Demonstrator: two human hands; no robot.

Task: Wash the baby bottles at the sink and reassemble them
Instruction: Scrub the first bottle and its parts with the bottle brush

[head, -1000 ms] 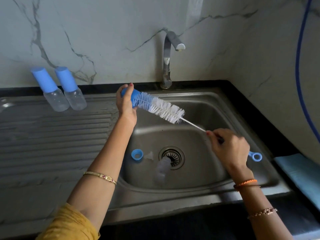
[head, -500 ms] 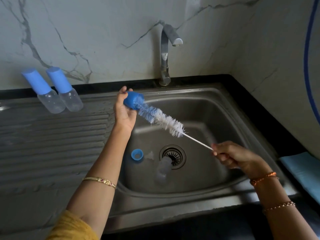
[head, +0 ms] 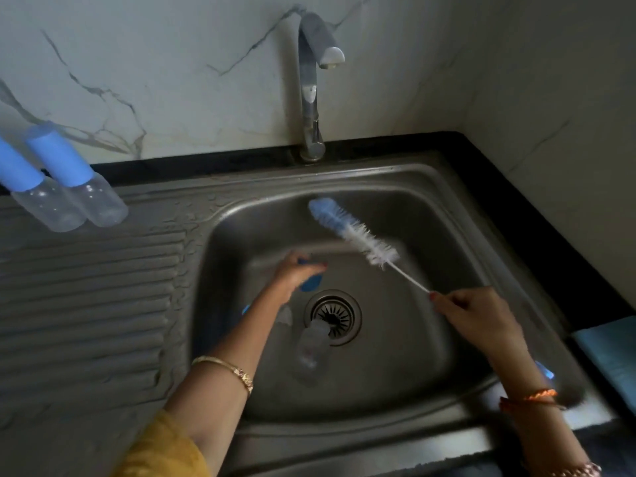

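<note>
Right hand (head: 476,318) pinches the wire stem of the bottle brush (head: 351,232), bristles up in the air over the sink basin (head: 430,215), pointing toward the tap (head: 311,84). Left hand (head: 296,273), just up-left of the drain (head: 333,313), fingers curled round a blue cap (head: 311,283); blurred, so the exact grip is unclear. A clear bottle (head: 311,352) lies on its side in the basin, neck touching the drain's near edge. Small clear piece (head: 285,316) just left of the drain, probably a teat. Two assembled bottles (head: 74,187) with blue caps stand far left of the drain on the ribbed drainboard (head: 86,287), touching each other. Blue cloth (head: 612,356) right of the basin.
</note>
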